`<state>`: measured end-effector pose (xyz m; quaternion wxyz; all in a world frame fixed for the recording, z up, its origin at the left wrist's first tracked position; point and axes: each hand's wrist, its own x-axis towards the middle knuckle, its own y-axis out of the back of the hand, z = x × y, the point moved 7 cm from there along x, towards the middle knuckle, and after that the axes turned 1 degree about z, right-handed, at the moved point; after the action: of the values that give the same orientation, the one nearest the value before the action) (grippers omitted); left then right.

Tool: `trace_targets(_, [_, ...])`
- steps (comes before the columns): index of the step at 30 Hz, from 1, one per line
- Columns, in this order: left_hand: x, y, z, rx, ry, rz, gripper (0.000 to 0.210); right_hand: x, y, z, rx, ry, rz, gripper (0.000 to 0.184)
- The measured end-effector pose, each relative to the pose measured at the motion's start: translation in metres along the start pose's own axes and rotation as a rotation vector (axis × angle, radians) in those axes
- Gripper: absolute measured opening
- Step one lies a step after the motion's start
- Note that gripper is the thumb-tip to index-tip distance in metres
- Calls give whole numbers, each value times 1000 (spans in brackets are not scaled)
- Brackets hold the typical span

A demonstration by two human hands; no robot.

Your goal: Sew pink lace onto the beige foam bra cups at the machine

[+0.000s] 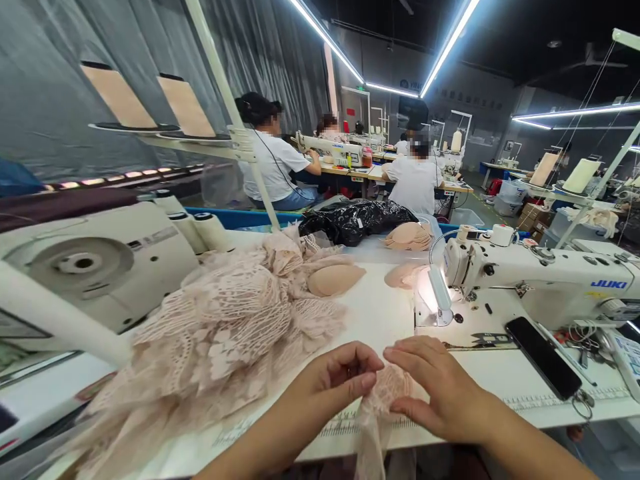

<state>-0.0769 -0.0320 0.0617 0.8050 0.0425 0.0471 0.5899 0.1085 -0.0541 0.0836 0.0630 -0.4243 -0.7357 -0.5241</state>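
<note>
A small beige lace piece (393,387) is between my two hands, above the table's front edge. A sheer strip of it hangs down past the edge. My left hand (333,387) is closed in a pinch, thumb against fingers, on the lace's left side. Across from it, my right hand (440,387) has its fingers stretched out and the thumb apart, touching the lace's right side. Left of my hands lies a large heap of beige lace (240,320). One beige oval pad (336,280) rests against the heap, and another pad (399,275) lies by the sewing machine.
A lit JUKI sewing machine (540,267) stands on the right. Near it lie thread snips (493,339) and a black phone (544,357). Behind are a black plastic bag (355,221) and stacked pads (409,236). A thread-stand pole rises at left. Co-workers sit farther back.
</note>
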Motion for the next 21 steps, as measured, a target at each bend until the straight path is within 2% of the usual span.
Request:
trace_targets(2, [3, 0, -6, -163, 69, 18, 49, 6, -10, 5, 116, -102, -4, 44])
trace_targets(5, [2, 3, -26, -256, 88, 96, 68, 9, -19, 33, 271, -406, 45, 24])
trace_targets(7, [-4, 4, -39, -68, 24, 136, 84, 5, -21, 54, 368, -614, 62, 18])
trace_targets(9, [-16, 1, -48, 274, -93, 165, 97, -1, -17, 67, 381, -732, 63, 14])
trace_targets(11, [-30, -5, -52, 562, -213, 179, 108, -4, -8, 65, 299, -684, 45, 12])
trace_targets(13, [-45, -11, -54, 702, -299, 199, 115, -3, -8, 45, 204, -447, -40, 25])
trace_targets(15, [-57, -16, -55, 745, -334, 221, 123, -6, -19, 17, 121, -170, -178, 43])
trace_targets(16, [-62, -17, -55, 763, -339, 234, 128, -8, -27, 6, 82, -82, -235, 44])
trace_targets(17, [-65, -18, -57, 786, -337, 248, 130, -9, -33, 1, 56, -53, -261, 39])
trace_targets(19, [-68, -16, -59, 830, -318, 290, 120, -8, -37, 5, 105, -168, -223, 23])
trace_targets(21, [-66, -9, -58, 826, -288, 310, 86, -7, -34, 21, 302, -405, -115, 15])
